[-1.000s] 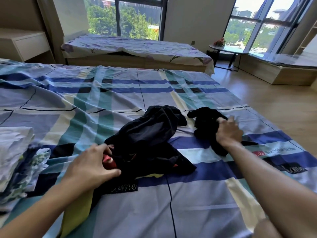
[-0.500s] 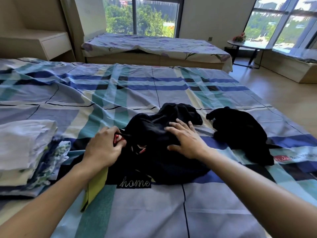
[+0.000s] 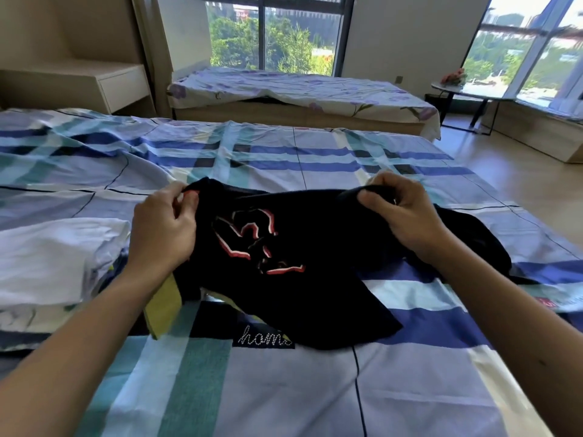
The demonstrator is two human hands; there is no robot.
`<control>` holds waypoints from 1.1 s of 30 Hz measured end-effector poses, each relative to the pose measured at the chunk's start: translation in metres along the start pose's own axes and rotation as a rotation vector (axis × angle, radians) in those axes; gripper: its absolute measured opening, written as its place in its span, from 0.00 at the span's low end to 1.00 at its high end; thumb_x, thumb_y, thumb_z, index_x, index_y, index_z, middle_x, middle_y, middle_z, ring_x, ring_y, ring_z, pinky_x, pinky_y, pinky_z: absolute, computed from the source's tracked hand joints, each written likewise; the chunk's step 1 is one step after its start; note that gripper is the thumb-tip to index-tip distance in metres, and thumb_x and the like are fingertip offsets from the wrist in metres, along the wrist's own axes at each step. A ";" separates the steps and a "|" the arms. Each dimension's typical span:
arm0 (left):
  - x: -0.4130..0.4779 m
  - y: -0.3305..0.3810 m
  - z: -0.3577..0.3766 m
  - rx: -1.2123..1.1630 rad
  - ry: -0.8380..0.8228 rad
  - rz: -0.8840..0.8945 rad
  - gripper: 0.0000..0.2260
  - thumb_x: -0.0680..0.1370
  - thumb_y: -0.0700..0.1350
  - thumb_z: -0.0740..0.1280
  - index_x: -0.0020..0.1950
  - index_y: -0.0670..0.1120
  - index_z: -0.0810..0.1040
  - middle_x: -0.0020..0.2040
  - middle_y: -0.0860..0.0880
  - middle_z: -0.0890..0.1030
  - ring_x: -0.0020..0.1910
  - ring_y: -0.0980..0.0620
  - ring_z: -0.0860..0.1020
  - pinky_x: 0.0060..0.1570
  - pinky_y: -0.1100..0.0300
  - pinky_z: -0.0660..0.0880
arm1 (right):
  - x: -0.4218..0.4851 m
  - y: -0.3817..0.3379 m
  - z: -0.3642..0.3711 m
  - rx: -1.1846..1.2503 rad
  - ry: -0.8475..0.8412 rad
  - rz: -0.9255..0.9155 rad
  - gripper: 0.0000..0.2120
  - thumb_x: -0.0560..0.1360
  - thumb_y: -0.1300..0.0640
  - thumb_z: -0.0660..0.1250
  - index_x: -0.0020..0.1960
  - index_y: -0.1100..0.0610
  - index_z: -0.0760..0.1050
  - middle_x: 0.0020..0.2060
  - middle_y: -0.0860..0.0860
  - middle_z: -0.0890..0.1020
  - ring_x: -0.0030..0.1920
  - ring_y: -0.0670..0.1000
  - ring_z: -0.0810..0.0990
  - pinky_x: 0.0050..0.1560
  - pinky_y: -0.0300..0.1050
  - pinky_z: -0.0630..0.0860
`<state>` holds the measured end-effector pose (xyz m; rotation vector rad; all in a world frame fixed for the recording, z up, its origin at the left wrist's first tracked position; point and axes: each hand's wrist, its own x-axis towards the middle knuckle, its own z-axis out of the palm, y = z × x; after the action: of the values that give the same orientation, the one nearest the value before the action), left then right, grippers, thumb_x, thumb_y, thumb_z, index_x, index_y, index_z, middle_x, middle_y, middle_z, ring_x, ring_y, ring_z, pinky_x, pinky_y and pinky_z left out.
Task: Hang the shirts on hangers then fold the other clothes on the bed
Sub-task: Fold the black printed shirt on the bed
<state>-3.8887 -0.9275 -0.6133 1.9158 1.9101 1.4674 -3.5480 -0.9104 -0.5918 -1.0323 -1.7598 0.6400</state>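
Note:
A black shirt (image 3: 315,247) with a red and white outline print is stretched between my hands above the plaid bed (image 3: 284,389). My left hand (image 3: 164,228) pinches its upper left edge. My right hand (image 3: 400,216) grips its upper right edge, fingers curled round the cloth. The shirt's lower part drapes onto the bed. Behind my right forearm lies a second black garment (image 3: 473,241), partly hidden. A stack of folded clothes (image 3: 53,257), white on top, sits at the left.
A yellow-green cloth (image 3: 164,307) pokes out under the shirt by my left wrist. A second bed (image 3: 299,93) stands beyond, with a bedside shelf (image 3: 104,80) at the left. A small round table (image 3: 467,93) with flowers and wooden floor (image 3: 520,184) lie right.
My right hand left the second black garment, crossed to the crumpled black shirt, and both hands lifted and spread it so the print shows. The camera moved closer.

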 end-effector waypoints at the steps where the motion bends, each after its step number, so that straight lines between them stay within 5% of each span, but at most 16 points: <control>1: 0.002 0.000 -0.001 -0.035 -0.010 -0.039 0.08 0.82 0.44 0.63 0.51 0.43 0.81 0.43 0.43 0.82 0.44 0.42 0.78 0.42 0.53 0.70 | -0.004 0.000 -0.003 0.025 -0.067 0.046 0.08 0.75 0.62 0.73 0.40 0.61 0.75 0.36 0.52 0.76 0.38 0.47 0.73 0.42 0.42 0.68; 6: 0.004 -0.007 -0.009 -0.125 -0.078 -0.160 0.08 0.83 0.43 0.61 0.50 0.46 0.80 0.42 0.49 0.81 0.42 0.49 0.78 0.40 0.56 0.70 | -0.027 0.005 -0.019 -0.337 -0.855 0.360 0.19 0.64 0.62 0.74 0.31 0.52 0.63 0.29 0.48 0.65 0.32 0.47 0.63 0.34 0.45 0.62; 10: 0.005 -0.007 -0.012 -0.260 -0.236 -0.155 0.11 0.80 0.35 0.61 0.45 0.48 0.77 0.41 0.44 0.81 0.39 0.49 0.77 0.41 0.60 0.71 | -0.027 0.004 -0.029 -0.837 -1.101 0.658 0.21 0.64 0.73 0.72 0.29 0.52 0.65 0.23 0.46 0.68 0.28 0.48 0.65 0.29 0.41 0.64; 13: -0.002 0.000 -0.019 -0.353 -0.468 -0.096 0.17 0.77 0.30 0.59 0.41 0.50 0.78 0.40 0.44 0.80 0.41 0.47 0.75 0.44 0.60 0.70 | -0.029 0.000 -0.032 -0.744 -1.111 0.753 0.15 0.64 0.71 0.75 0.38 0.53 0.75 0.29 0.46 0.77 0.32 0.48 0.74 0.36 0.42 0.71; 16: -0.021 0.014 -0.015 -0.399 -0.817 -0.076 0.09 0.79 0.42 0.62 0.44 0.49 0.81 0.39 0.48 0.79 0.40 0.50 0.75 0.40 0.65 0.70 | -0.034 0.000 -0.013 -0.639 -0.770 0.606 0.13 0.69 0.62 0.77 0.49 0.54 0.77 0.37 0.48 0.80 0.38 0.49 0.77 0.39 0.41 0.72; 19: -0.047 0.026 -0.003 -0.096 -1.128 -0.040 0.21 0.75 0.68 0.64 0.52 0.52 0.80 0.42 0.56 0.81 0.41 0.60 0.78 0.44 0.65 0.72 | -0.038 -0.002 0.019 -0.658 -0.569 0.537 0.18 0.75 0.41 0.71 0.57 0.51 0.72 0.40 0.49 0.82 0.38 0.49 0.83 0.46 0.44 0.77; 23: -0.076 0.034 0.012 0.404 -1.348 0.214 0.28 0.74 0.67 0.68 0.69 0.55 0.72 0.52 0.59 0.78 0.46 0.63 0.74 0.44 0.72 0.67 | -0.048 0.004 0.048 -0.803 -0.696 0.588 0.36 0.73 0.29 0.63 0.76 0.42 0.59 0.48 0.51 0.85 0.31 0.44 0.82 0.62 0.47 0.75; 27: -0.080 0.039 0.010 0.451 -1.419 0.270 0.31 0.75 0.63 0.70 0.75 0.53 0.69 0.51 0.56 0.75 0.49 0.58 0.73 0.44 0.68 0.66 | -0.045 -0.001 0.053 -0.752 -0.814 0.531 0.31 0.75 0.42 0.71 0.75 0.47 0.66 0.62 0.51 0.78 0.27 0.45 0.82 0.59 0.44 0.76; 31: -0.073 0.034 0.000 0.266 -1.458 0.149 0.20 0.79 0.60 0.66 0.70 0.58 0.73 0.41 0.55 0.82 0.32 0.64 0.78 0.35 0.71 0.71 | -0.043 -0.025 0.026 -0.661 -0.964 0.535 0.11 0.72 0.49 0.76 0.47 0.46 0.75 0.38 0.49 0.85 0.33 0.47 0.85 0.49 0.44 0.75; 33: -0.072 0.030 -0.002 0.202 -1.421 0.085 0.14 0.81 0.57 0.64 0.65 0.57 0.76 0.42 0.52 0.84 0.32 0.58 0.82 0.37 0.66 0.77 | -0.048 -0.036 0.006 -0.618 -1.106 0.605 0.12 0.73 0.45 0.75 0.41 0.52 0.78 0.35 0.50 0.86 0.35 0.45 0.84 0.41 0.42 0.74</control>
<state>-3.8517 -0.9933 -0.6325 2.0849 1.2056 -0.2650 -3.5580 -0.9698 -0.5892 -1.8977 -2.7076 1.2391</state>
